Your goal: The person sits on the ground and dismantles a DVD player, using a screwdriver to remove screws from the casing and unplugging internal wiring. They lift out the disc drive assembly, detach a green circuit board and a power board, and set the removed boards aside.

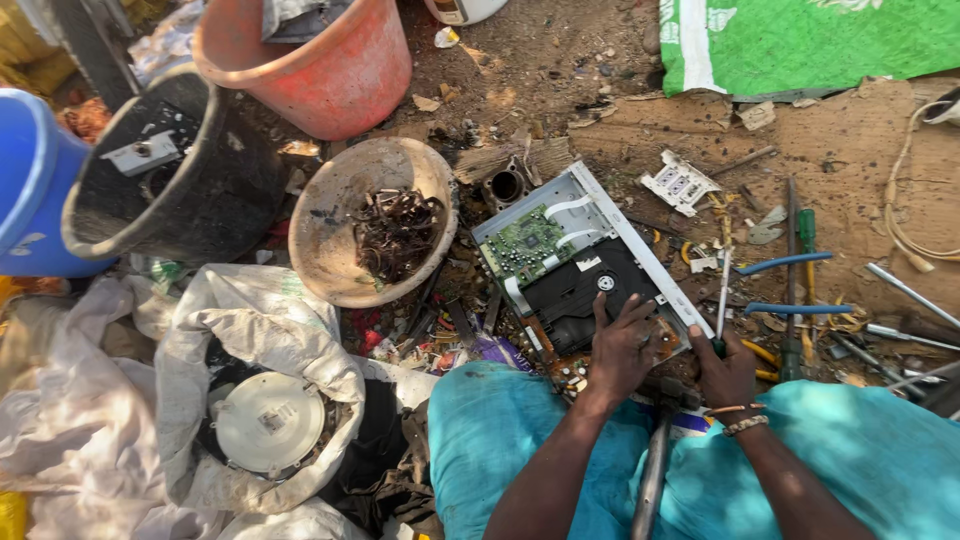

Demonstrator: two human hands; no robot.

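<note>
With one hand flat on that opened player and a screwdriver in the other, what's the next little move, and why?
Probably bring the screwdriver tip onto the black disc tray: the left hand already pins it, while the right hand holds the tool just beside the case.

Far left, a blue barrel (pixel 25 180) beside a black bucket (pixel 215 195); an orange-red bucket (pixel 335 75); a green circuit board (pixel 525 243); blue-handled pliers (pixel 790 285); teal trousers (pixel 500 430).
</note>
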